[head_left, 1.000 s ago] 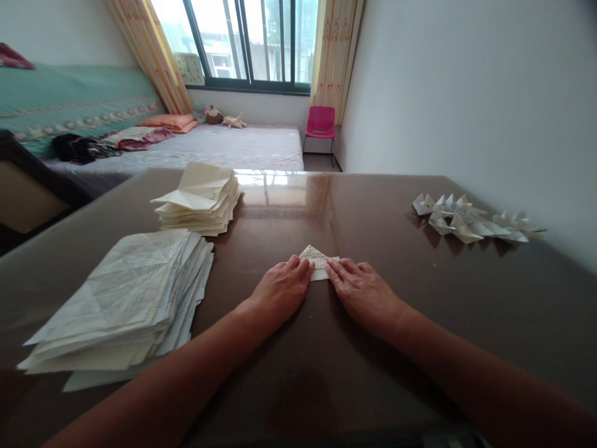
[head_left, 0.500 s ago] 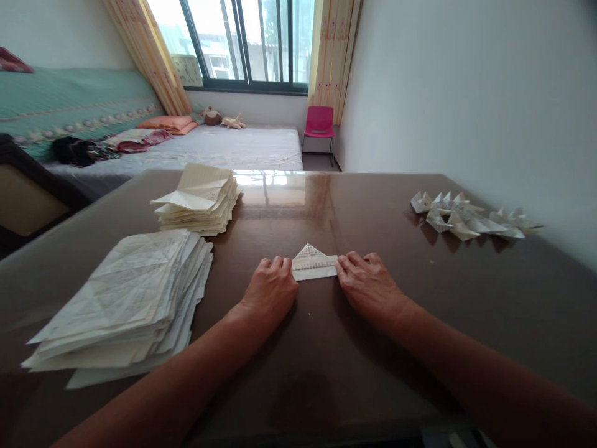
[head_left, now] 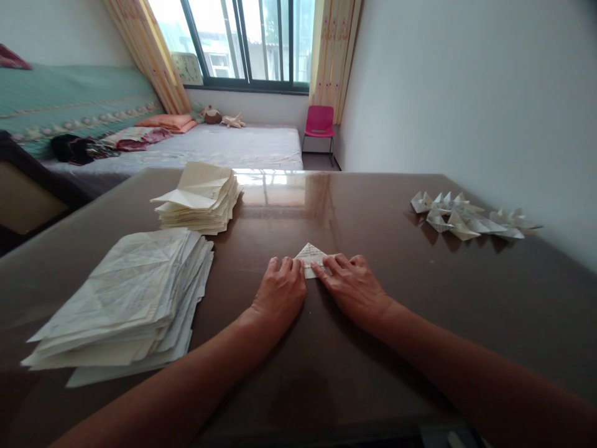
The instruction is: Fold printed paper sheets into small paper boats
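A small folded paper (head_left: pixel 310 252) with a pointed top and printed lines lies on the brown table (head_left: pixel 298 373), between my hands. My left hand (head_left: pixel 282 285) has its fingers curled onto the paper's left side. From the other side, my right hand (head_left: pixel 352 283) presses on the paper's right part, its thumb and fingers close together near the middle. Both hands cover the paper's side edges, and only the peak and a narrow strip at the centre show.
Large loose sheets (head_left: pixel 125 298) are piled at the left, with a smaller stack of cream paper (head_left: pixel 200 199) behind them. Several folded paper shapes (head_left: pixel 461 218) stand at the back right. Beyond the table are a bed (head_left: pixel 252 146) and a pink chair (head_left: pixel 319 121).
Both hands have moved inward along the paper, the right one further left than before. Less of the paper's lower band shows between them.
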{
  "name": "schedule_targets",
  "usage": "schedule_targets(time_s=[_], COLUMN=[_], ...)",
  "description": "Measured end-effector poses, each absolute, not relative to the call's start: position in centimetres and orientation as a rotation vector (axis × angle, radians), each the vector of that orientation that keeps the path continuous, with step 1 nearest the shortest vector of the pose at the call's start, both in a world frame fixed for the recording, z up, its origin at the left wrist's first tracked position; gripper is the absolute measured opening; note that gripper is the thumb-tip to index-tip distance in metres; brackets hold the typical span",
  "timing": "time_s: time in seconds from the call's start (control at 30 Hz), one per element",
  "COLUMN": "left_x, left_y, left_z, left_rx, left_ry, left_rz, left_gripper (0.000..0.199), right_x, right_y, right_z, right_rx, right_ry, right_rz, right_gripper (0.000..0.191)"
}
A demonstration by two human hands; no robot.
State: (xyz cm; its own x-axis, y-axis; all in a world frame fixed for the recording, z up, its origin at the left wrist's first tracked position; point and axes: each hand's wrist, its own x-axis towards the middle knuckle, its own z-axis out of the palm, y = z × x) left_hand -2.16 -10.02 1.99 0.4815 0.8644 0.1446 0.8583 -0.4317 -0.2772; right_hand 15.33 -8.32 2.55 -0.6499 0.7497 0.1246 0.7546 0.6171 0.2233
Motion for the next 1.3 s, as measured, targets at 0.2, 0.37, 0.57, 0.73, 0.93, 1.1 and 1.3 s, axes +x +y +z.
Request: schedule_targets(time_s=[0.2, 0.37, 0.57, 0.73, 0.93, 1.1, 1.3], left_x=[-2.6, -2.6, -2.7, -3.0, -3.2, -3.1, -1.9], left_y=[-9.8, -9.6, -9.4, -9.2, -9.0, -8.8, -9.4], left_z=[2.4, 2.4, 2.9, 3.4, 3.1, 2.6, 2.2], left_rx=[-2.424, -2.412, -2.393, -2.396, -2.449, -2.508, -2.574], left_ry=[-1.447, -1.452, -1.517, -1.553, -1.521, -1.457, -1.398], left_rz=[0.056, 0.092, 0.095, 0.085, 0.038, -0.085, -0.075], left_gripper=[0.025, 0.024, 0.026, 0.020, 0.015, 0.023, 0.021], right_x=[16.1, 16.8, 18.9, 19.6, 19.2, 19.1, 19.2], right_y=[-8.2, -7.6, -4.9, -3.6, -3.7, -3.8, -3.7], right_z=[3.5, 4.3, 4.8, 3.8, 2.8, 2.7, 2.7], right_rx=[-1.453, -1.607, -1.800, -1.740, -1.541, -1.532, -1.582], right_ry=[-2.841, -2.813, -2.580, -2.558, -2.516, -2.549, -2.546], right_rz=[-0.407, -0.348, -0.102, 0.206, 0.131, 0.120, 0.129], right_gripper=[0.034, 0.026, 0.027, 0.033, 0.021, 0.023, 0.020])
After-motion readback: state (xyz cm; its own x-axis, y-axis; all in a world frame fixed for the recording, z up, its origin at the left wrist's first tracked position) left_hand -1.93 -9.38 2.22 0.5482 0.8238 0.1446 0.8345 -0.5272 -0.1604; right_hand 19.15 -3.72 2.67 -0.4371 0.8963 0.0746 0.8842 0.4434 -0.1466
